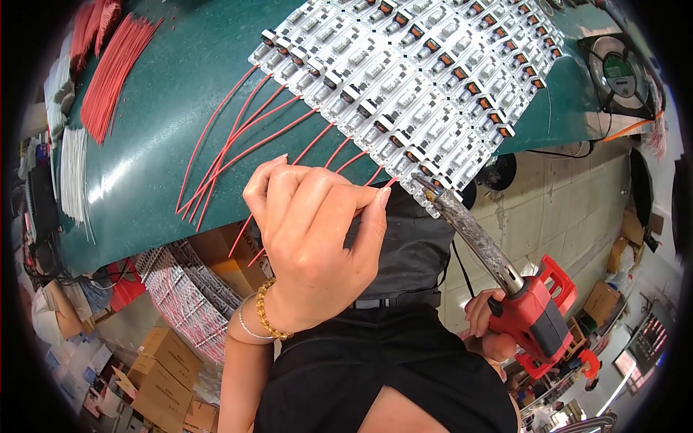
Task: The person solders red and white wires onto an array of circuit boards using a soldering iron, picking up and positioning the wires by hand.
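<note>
A white panel of small circuit boards (382, 76) with rows of parts lies slanted on the green table. From its lower left edge several red wires (196, 153) fan out to the left. My left hand (310, 227) is closed, thumb and forefinger pinching a red wire (392, 181) against the panel's near edge; more wires run behind the fingers. My right hand (485, 325) grips the handle of a red and black soldering gun (540, 321). Its long, darkened barrel points up and left, and the tip is at the panel's near corner, just right of the pinched wire.
A bundle of red wires (119, 81) and a bundle of white wires (73, 177) lie at the table's left. A fan (619, 74) stands at the right. Strips of white boards (184, 296) and cardboard boxes (164, 368) are below the table's edge at the left.
</note>
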`<state>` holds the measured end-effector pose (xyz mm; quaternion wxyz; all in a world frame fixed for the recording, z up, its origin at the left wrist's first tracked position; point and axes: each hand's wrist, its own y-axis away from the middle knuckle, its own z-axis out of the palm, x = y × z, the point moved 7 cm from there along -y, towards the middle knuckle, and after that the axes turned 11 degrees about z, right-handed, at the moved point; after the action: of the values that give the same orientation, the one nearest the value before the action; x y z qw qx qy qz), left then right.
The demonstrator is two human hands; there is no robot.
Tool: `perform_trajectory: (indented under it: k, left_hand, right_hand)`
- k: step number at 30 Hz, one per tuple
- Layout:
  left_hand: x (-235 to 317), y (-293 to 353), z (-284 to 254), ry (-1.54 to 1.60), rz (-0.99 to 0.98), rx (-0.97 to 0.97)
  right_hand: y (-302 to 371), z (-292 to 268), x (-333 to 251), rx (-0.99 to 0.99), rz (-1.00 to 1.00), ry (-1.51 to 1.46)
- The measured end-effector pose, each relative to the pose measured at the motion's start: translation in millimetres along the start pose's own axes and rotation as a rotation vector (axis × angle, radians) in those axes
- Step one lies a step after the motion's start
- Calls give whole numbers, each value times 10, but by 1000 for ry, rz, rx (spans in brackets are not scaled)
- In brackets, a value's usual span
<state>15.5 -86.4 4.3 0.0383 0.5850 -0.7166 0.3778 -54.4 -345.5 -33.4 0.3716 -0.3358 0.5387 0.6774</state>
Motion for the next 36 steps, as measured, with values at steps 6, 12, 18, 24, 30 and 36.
perform_trajectory:
  k: [6,12,18,24,30,36]
  left_hand:
    - [-4,10,9,7,-3,-1]
    - [25,-2,-87,160,-62,-10]
    - [73,29,27,79,-28,-66]
    - [96,29,45,57,-16,-55]
    - [99,25,63,60,-13,-51]
    - [57,-15,67,59,-18,-52]
  right_hand:
    - [-5,-3,-4,-26,24,35]
    - [34,-17,-69,-27,-36,-34]
    - [69,-109,-13,-42,21,109]
    - [110,-264,106,108,-47,234]
    - [50,-111,-69,35,-77,145]
    - [-44,-28,-88,16,-80,113]
